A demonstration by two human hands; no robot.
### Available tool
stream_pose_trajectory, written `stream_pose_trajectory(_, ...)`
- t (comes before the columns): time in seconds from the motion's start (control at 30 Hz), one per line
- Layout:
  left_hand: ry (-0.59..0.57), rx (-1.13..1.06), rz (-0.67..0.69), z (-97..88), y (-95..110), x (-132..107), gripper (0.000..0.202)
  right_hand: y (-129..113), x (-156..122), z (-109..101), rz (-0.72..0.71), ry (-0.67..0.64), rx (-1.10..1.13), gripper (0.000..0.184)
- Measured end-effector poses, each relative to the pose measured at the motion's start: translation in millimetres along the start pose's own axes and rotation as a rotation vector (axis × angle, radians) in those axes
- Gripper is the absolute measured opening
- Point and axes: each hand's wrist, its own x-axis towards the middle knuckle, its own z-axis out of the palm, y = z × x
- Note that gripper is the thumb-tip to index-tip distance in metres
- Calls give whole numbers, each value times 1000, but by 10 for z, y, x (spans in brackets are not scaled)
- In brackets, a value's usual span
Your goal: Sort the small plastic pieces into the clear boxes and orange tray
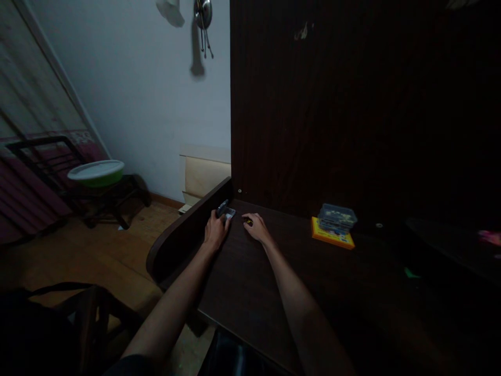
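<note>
On the dark wooden desk, my left hand [216, 230] is closed around the near side of a small clear plastic box [231, 213]. A dark, shiny upright piece [222, 207], perhaps the box's raised lid, stands by its fingertips. A short way to the right, my right hand [257, 227] rests low over the desk with its fingers curled. A small yellow-and-black thing [249, 221] shows between its thumb and fingers; its kind is too small to make out.
Stacked clear plastic boxes [337, 218] sit on a yellow-orange box [332, 236] to the right. The desk's raised side edge [188, 224] runs along the left, and a tall dark panel [352, 104] rises behind. A chair [105, 196] bears a lidded green basin [97, 175].
</note>
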Motion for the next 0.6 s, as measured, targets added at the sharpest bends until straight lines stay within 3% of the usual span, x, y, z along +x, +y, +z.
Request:
stream_pose_trajectory(0.2,54,-5,21,5,-20,-7,35,-12,-16,-39,33,-1,57,26)
stream_pose_trajectory(0.43,105,-20,44,62,-61,-1,32,1,1,-20,97,7,119,40)
stream_pose_trajectory(0.6,178,-75,73,112,-100,24,28,4,-17,-20,101,2,145,36)
